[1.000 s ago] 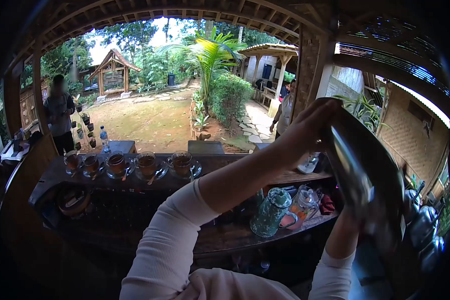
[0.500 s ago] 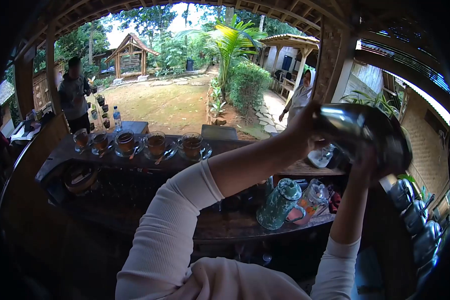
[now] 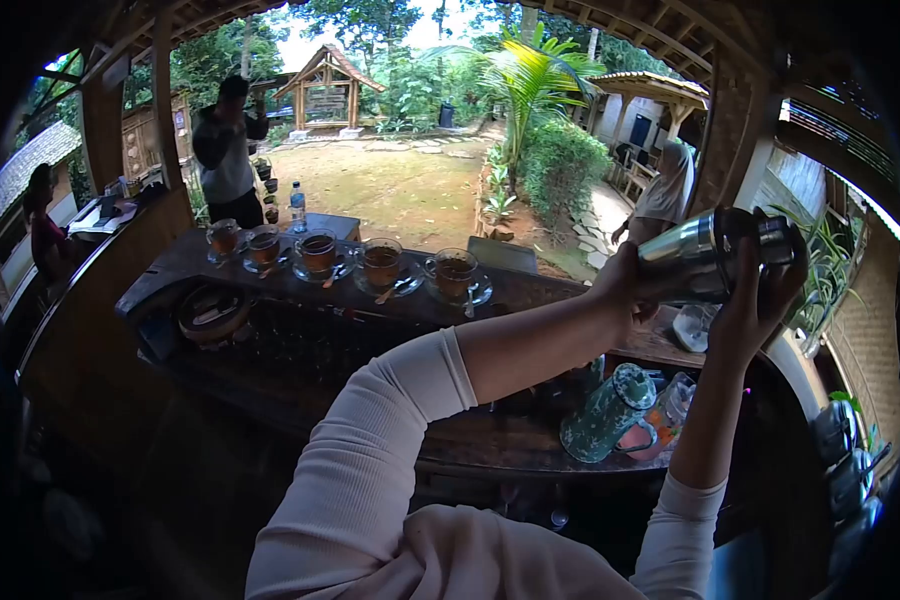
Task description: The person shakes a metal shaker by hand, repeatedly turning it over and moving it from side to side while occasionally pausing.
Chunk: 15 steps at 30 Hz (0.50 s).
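Controlling the metal shaker properly calls, in this assessment, for firm pressure at both ends and aligned wrists. The left hand has its grip closed on one end, the right hand on the other. Silvery, glossy and banded, the shaker is held aloft, tilted, near the bench.

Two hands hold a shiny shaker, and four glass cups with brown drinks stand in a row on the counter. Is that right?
Not quite: the head view shows five glass cups in a row on the counter, not four. The left hand and right hand do hold the shaker.
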### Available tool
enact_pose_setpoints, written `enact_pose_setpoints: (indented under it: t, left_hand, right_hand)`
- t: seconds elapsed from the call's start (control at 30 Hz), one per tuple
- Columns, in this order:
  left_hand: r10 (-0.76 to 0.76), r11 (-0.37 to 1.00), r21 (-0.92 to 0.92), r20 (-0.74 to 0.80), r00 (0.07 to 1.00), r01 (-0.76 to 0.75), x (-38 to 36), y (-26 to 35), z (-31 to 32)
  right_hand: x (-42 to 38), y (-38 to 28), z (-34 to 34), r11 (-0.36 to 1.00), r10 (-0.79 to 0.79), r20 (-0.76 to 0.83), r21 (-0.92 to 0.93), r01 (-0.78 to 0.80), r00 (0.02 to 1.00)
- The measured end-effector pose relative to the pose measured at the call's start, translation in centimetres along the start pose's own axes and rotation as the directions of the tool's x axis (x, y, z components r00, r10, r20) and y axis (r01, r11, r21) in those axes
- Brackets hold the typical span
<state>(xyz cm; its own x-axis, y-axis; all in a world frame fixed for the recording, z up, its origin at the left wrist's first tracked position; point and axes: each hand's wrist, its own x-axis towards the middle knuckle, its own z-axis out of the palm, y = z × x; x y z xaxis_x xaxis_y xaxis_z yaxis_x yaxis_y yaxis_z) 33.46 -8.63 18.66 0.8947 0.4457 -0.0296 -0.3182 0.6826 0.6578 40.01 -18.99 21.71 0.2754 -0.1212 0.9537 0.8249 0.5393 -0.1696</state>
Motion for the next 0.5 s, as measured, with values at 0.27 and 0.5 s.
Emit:
enact_pose_setpoints:
  t: [0.27, 0.5]
  left_hand:
    - [0.358, 0.932, -0.251, 0.538, 0.763, -0.261, -7.1, 3.8, -2.3]
    - [0.234, 0.940, -0.235, -0.084, 0.969, -0.247, -6.1, 3.6, -12.7]
  right_hand:
    - [-5.0, -3.5, 3.5, 0.899, -0.399, 0.330, -0.045, 0.436, 0.855]
    - [-7.4, -4.0, 10.6, 0.973, -0.148, 0.270, 0.212, 0.091, 0.951]
